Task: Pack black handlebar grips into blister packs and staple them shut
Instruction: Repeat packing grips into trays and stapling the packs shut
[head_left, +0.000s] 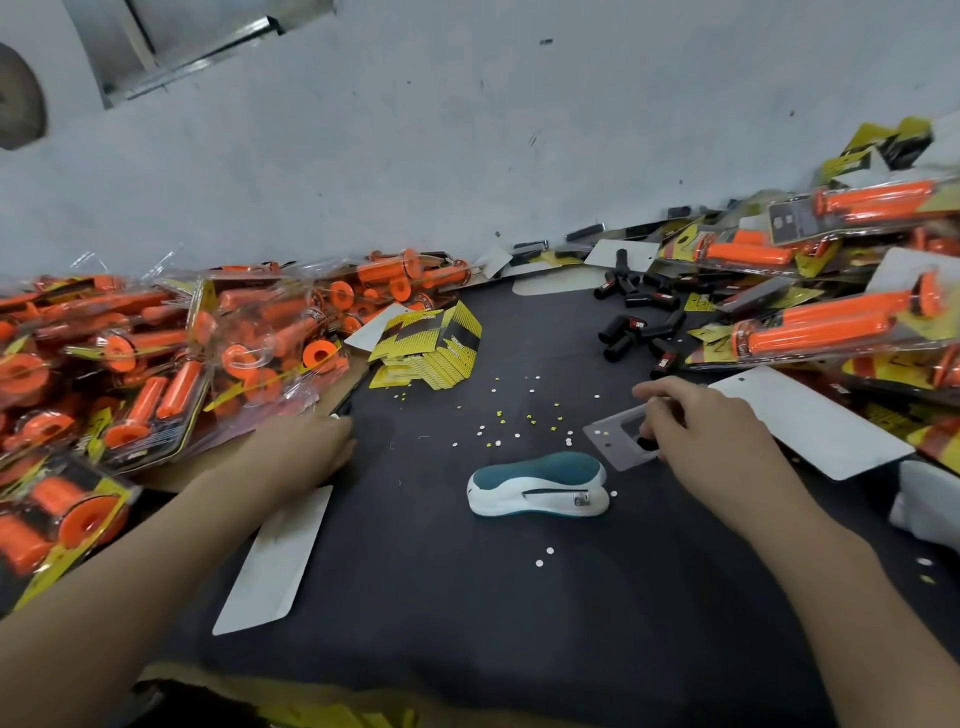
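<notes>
Right, working across from the left as I watch this feed.

Packed orange grips (150, 353): a deep heap of sealed blister packs on my left, too many and too overlapped for me to count.

Left hand (306, 447): knuckles up at the edge of that heap, fingers curled under; I can't tell whether it is closed on anything.

White backing card (275, 556): one lying flat beside the left forearm; thin stiff sheet, I'd lift it by an edge.

Yellow-and-black insert cards (431, 343): one fanned stack, sheets past counting.

Stapler (537, 486): one, teal and white, lying free on the black table (467, 623), touched by neither hand.

Punched paper dots (519, 421): scattered, dozens.

Black handlebar grips (639, 317): loose pile at the far right of the mat, roughly ten, though they overlap. I judge them light, rubbery, a bit tacky, not fragile; pinch one around the barrel.

Right hand (696, 421): fingers bent down onto a clear blister shell (618, 439), apparently pressing a small black piece at its edge; closed contact, though what it pinches is hidden.

Blister shell handling: thin springy plastic, slippery, so I'd hold it by the flat flange.

Right-side packs (831, 322): another stack of orange ones, several visible, no firm count.
</notes>
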